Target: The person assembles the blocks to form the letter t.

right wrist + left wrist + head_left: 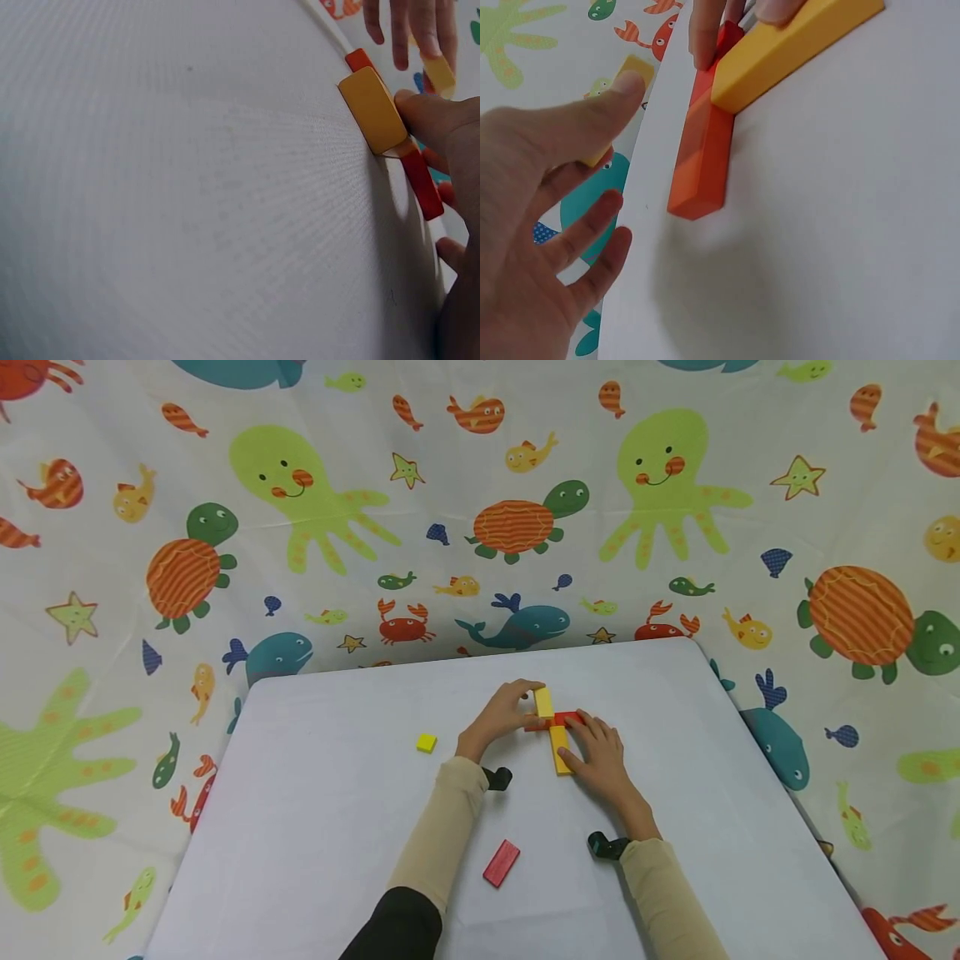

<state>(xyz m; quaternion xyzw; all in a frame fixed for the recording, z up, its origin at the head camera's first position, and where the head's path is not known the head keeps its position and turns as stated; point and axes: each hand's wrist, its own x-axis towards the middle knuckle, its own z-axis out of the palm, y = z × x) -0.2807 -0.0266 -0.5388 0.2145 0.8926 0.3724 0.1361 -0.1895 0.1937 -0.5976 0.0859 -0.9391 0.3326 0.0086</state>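
My left hand [495, 718] pinches a yellow block [543, 702] between thumb and fingers, raised upright near the far end of the block arrangement. In the left wrist view the thumb covers part of that block [636, 73]. Below it lies a row of red blocks [701, 161], possibly two end to end. A second yellow block [560, 750] runs from the row toward me, roughly at right angles. My right hand [602, 762] touches this yellow block with its thumb [424, 112], while its relaxed fingers rest by the right part of the red row [421, 184].
A small yellow block [426, 743] lies to the left of the hands on the white table [322, 827]. Closer to me, between the forearms, is a loose red block [501, 863]. A sea-animal patterned cloth [435, 510] hangs behind the table's far edge.
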